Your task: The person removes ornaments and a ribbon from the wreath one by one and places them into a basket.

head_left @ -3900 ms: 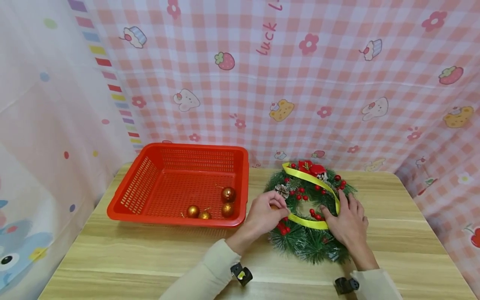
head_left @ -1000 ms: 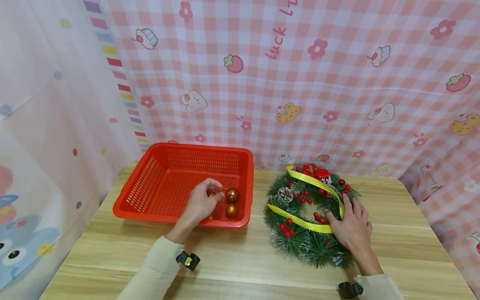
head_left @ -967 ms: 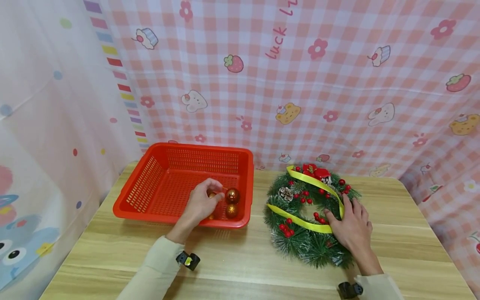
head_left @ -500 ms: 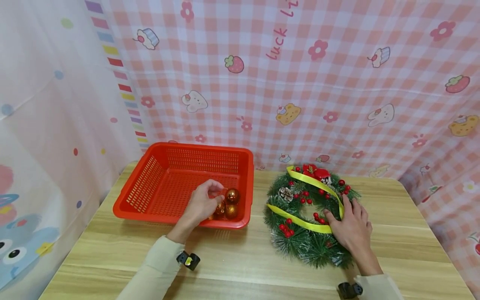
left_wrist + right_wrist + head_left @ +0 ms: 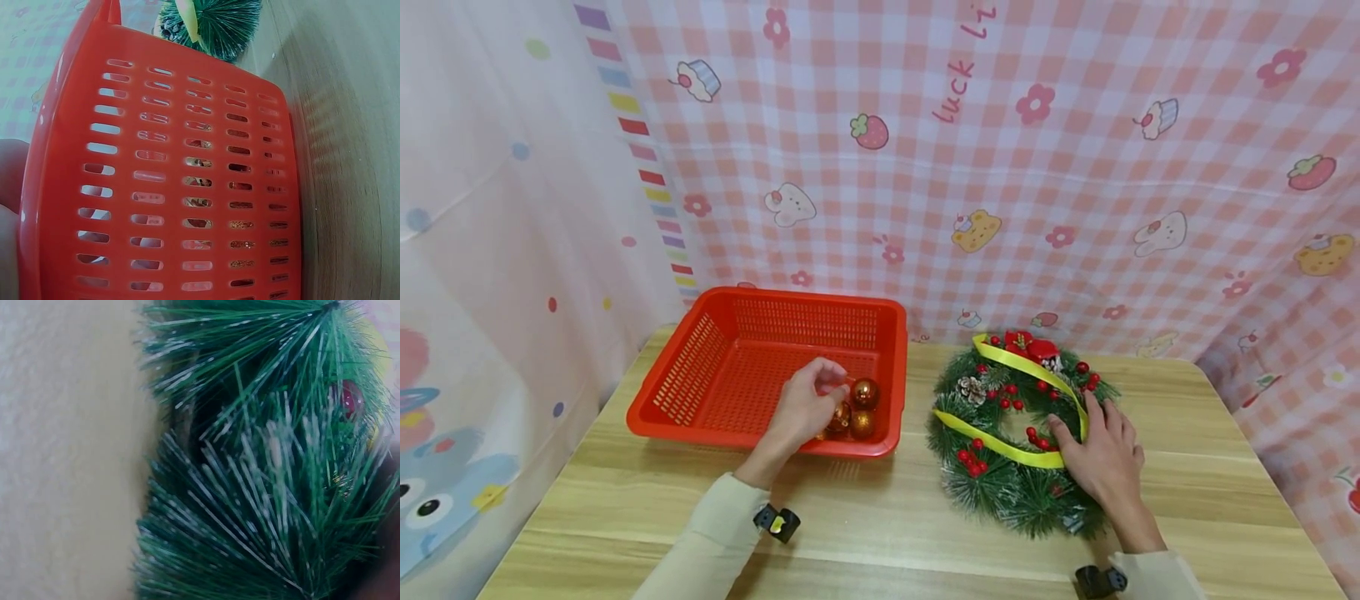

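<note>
My left hand (image 5: pixel 805 408) is inside the red plastic basket (image 5: pixel 700 433), thumb and forefinger brought together at a shiny copper Christmas ball (image 5: pixel 841 415), which shows just below the fingertips. Beside it lie a glossy Christmas ball (image 5: pixel 865 392) and a glittery one (image 5: pixel 862 425); another is mostly hidden by the hand. My right hand (image 5: pixel 1105 454) rests on the right side of the green Christmas wreath (image 5: pixel 977 492), fingers extended and thumb toward its centre. A yellow ribbon (image 5: pixel 1007 450) loops across the wreath and passes under that hand, its two ends pointing left.
The wreath carries red berries (image 5: pixel 973 462), a pine cone (image 5: pixel 972 389) and a red flower (image 5: pixel 1030 346). Both stand on a wooden table (image 5: pixel 880 533) against a pink checked curtain (image 5: pixel 925 167). The slotted basket wall (image 5: pixel 169 187) fills most of the left wrist view.
My left hand has let go of the ribbon's end and moved left into the basket. The Christmas ball at its fingers now shows lower and further right. My right hand has stayed on the wreath.
</note>
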{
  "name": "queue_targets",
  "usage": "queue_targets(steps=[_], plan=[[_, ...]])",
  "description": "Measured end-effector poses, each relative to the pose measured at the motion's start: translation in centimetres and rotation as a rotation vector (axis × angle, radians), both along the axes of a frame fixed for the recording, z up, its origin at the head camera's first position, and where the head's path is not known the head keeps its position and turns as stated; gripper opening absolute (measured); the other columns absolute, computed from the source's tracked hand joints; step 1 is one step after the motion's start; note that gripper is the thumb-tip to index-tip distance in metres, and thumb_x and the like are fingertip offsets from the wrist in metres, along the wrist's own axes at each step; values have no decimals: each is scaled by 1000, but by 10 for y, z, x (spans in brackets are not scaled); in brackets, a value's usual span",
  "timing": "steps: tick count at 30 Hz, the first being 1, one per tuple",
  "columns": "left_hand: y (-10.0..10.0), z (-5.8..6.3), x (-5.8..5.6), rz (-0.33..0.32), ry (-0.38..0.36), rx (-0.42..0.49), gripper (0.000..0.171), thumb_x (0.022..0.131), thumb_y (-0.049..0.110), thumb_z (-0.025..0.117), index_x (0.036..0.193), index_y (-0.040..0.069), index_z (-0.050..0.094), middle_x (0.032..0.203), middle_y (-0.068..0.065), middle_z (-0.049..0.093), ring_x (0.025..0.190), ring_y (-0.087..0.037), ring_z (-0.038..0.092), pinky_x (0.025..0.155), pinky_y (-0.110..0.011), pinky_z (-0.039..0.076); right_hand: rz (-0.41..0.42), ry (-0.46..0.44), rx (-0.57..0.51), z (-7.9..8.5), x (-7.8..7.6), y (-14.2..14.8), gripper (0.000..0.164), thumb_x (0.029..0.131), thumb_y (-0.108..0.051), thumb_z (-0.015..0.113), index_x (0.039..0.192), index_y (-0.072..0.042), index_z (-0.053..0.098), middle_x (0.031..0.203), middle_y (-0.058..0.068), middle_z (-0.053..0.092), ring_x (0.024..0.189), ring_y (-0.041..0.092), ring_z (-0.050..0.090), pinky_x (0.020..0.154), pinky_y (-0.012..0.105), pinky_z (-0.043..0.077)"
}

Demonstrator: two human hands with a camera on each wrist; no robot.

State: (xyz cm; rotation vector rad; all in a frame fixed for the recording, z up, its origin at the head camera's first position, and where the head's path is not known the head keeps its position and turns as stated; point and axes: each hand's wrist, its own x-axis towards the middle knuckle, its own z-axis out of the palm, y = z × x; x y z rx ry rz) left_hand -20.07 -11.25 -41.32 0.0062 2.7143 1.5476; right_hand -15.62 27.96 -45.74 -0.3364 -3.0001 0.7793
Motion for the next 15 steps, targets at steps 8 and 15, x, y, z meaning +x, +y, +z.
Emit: queue_targets(steps=[8, 15], plan=[[0, 0, 0, -5, 29, 14, 16, 94, 13, 66, 110, 14, 64, 104, -2, 68, 90, -20, 61, 73, -31, 50, 17, 54, -52, 0, 2, 6, 86, 99, -62, 37, 159, -5, 12, 158, 34, 7, 140, 60, 9, 99, 81, 9], [1, 0, 1, -9, 25, 14, 15, 95, 15, 64, 110, 16, 64, 104, -2, 68, 92, -20, 62, 76, -33, 52, -6, 218, -160, -4, 2, 26, 69, 104, -44, 42, 153, 3, 27, 155, 36, 20, 138, 61, 18, 104, 76, 17]])
